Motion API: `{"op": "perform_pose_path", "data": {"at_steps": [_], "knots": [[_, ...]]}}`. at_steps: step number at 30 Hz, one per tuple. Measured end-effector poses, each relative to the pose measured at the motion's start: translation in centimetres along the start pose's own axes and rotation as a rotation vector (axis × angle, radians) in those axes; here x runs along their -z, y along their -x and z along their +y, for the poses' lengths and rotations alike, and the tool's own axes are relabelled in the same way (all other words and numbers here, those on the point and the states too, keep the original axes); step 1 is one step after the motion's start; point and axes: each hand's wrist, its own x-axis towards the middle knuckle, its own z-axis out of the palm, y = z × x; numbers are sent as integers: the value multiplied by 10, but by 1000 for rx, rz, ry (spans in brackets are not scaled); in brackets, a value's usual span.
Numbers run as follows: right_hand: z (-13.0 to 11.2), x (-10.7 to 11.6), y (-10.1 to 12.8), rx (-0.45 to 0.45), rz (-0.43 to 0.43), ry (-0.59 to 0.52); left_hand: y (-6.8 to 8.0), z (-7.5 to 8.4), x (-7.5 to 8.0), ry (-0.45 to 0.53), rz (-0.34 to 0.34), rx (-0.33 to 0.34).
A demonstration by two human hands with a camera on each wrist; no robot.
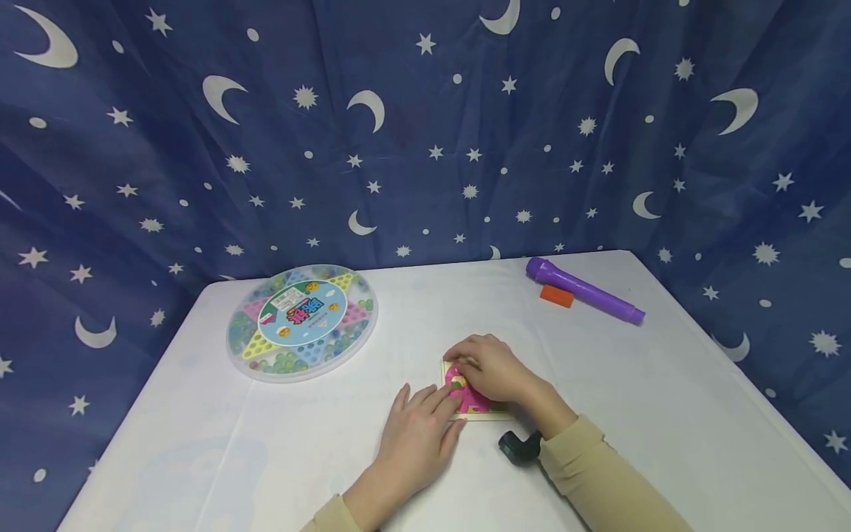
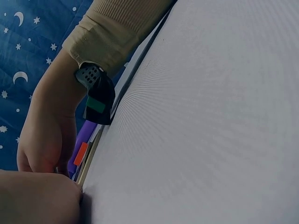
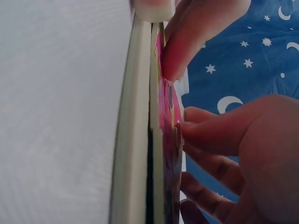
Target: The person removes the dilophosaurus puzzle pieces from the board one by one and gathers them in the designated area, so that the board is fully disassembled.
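Two hands meet over a small wooden jigsaw puzzle (image 1: 479, 408) lying flat on the white table (image 1: 665, 414), just below the centre of the head view. The left hand (image 1: 415, 432) lies flat with straight, relaxed fingers, its fingertips touching the puzzle's edge at 9 o'clock and gripping nothing. The right hand (image 1: 488, 368) arches over the puzzle from 12 o'clock, fingers bent down onto the pink picture; the right wrist view shows a fingertip (image 3: 196, 39) pressing on a pink piece (image 3: 164, 105) that stands slightly proud of the pale wooden frame (image 3: 133, 140) (whether the piece is pinched or only pushed cannot be told). A black wrist device (image 1: 520, 445) sits on the right arm by the cuff of a beige sleeve (image 1: 598, 480).

At 10 o'clock from the puzzle, well apart, rests a round Chinese checkers board (image 1: 302, 321) under a clear lid, with marbles inside. At 1 o'clock, near the table's far edge, lies a purple toy microphone (image 1: 585, 290) with a small orange block (image 1: 556, 295) just beside it. A dark blue curtain (image 1: 425, 133) printed with moons and stars hangs behind the table.
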Motion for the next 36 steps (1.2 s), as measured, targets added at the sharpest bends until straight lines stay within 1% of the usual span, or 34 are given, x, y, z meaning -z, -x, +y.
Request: {"op": "perform_pose_path", "data": {"at_steps": [4,7,11,14,18,25,30,36], "knots": [[-1,1,1,-21,-9,7,-1,1,1,-1,-17,7],[-3,2,1,-32,-16,-8,-1,1,1,-4,-22,10],[-4,4,2,-8,-36,-9,-1,1,1,-11,-29,15],[-4,4,3,30,-53,10,-1,1,0,-20,-37,20],[-4,4,4,55,-69,22,-1,1,1,-27,-45,21],[-4,6,4,31,-97,32,-1,1,2,-32,-60,25],[-3,4,4,14,-76,41,-1,1,2,-48,-70,31],[-2,1,2,10,-33,43,-1,2,2,-74,-77,16]]}}
